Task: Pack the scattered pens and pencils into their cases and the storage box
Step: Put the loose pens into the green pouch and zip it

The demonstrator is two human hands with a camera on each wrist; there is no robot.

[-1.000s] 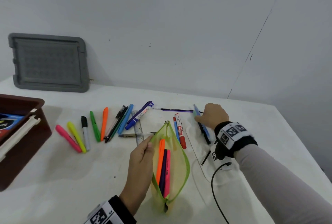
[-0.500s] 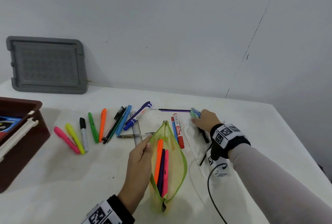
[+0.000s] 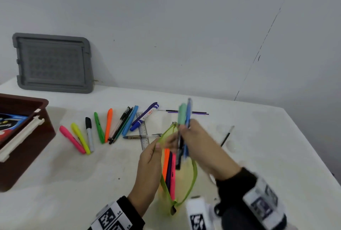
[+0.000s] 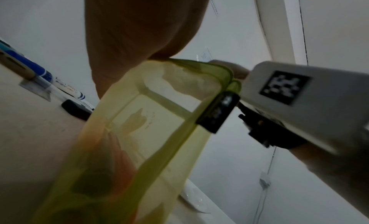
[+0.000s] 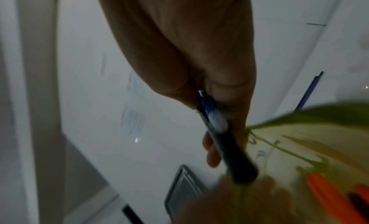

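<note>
A yellow-green mesh pencil case [image 3: 186, 189] lies open on the white table [image 3: 276, 156] with an orange, a dark purple and a pink marker inside. My left hand [image 3: 153, 157] pinches its left rim and holds the mouth apart; the case [image 4: 159, 132] fills the left wrist view. My right hand [image 3: 195, 143] grips a bunch of pens [image 3: 184, 128], mint green, blue and black, upright over the mouth, with the black tip dipping inside. In the right wrist view the pens [image 5: 223, 142] point down at the case [image 5: 319, 140].
Loose markers and pens [image 3: 103, 130] fan out left of the case, with a clear ruler [image 3: 144, 132]. Thin pens [image 3: 184, 112] lie at the back, another thin pen [image 3: 227, 136] at the right. A brown storage box [image 3: 27, 146] sits left; its grey lid [image 3: 53, 63] leans on the wall.
My right hand has picked the pens up from the table at the right and carried them left to the case's mouth. The left hand still holds the rim.
</note>
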